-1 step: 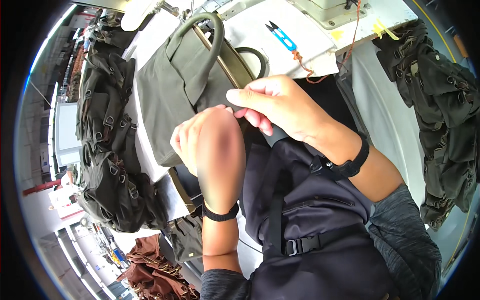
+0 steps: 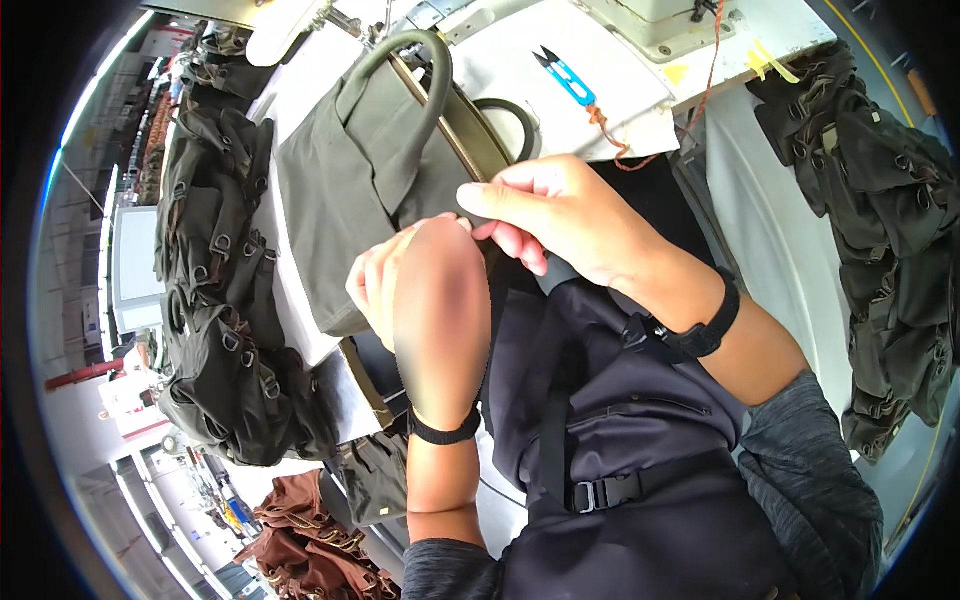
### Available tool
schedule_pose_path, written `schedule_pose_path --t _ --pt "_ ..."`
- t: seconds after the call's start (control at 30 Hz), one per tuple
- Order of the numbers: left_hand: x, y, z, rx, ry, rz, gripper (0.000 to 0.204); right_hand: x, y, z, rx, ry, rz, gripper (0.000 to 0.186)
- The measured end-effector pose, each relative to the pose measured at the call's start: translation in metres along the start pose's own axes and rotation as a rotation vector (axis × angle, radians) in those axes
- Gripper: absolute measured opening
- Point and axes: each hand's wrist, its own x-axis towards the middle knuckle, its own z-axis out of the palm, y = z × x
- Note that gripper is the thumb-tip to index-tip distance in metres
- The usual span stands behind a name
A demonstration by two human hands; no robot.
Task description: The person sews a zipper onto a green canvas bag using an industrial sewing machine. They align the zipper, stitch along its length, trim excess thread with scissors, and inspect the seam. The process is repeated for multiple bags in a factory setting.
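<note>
A dark green canvas handbag (image 2: 325, 190) lies in front of me, with a thick rolled handle (image 2: 441, 85) arching over it. A narrow brassy strip (image 2: 440, 122) runs along its opening. My left hand (image 2: 430, 290) is closed at the bag's near end, its fingers curled and partly hidden behind the blurred back of the hand. My right hand (image 2: 560, 215) is closed in a pinch just beside it, thumb against the fingers, at the near end of the strip. What lies in that pinch is too small to make out.
Blue thread snips (image 2: 566, 78) with an orange cord lie on the white table (image 2: 615, 45) beyond the bag. Dark green bags (image 2: 215, 270) hang in a pile at left, with more green bags (image 2: 890, 200) at right. Reddish-brown bags (image 2: 300, 530) sit at lower left.
The view has shifted very slightly, so the bag and snips sit a little to the right and lower. Both hands keep the same pose.
</note>
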Motion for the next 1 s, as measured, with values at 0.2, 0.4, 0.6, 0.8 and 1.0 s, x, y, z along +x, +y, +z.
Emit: schedule_pose_path --t 0.2,0.4,0.6,0.8,1.0 --pt "0.000 -0.001 0.001 0.003 -0.009 0.002 0.028 0.002 -0.007 0.001 -0.072 -0.024 -0.012 0.039" --pt "0.000 0.001 0.001 -0.031 -0.027 -0.010 0.028 0.000 0.005 0.000 -0.091 -0.017 -0.017 0.041" --pt "0.007 0.007 -0.004 -0.050 -0.098 -0.030 0.023 0.003 0.014 0.003 -0.029 -0.009 -0.159 0.039" --pt "0.069 0.018 -0.056 -0.123 -0.631 -0.141 0.032 -0.001 0.018 0.002 0.081 0.008 -0.103 0.037" --pt "0.124 -0.012 -0.025 0.363 -0.633 0.391 0.044 -0.007 0.015 0.022 0.007 0.121 -0.075 0.037"
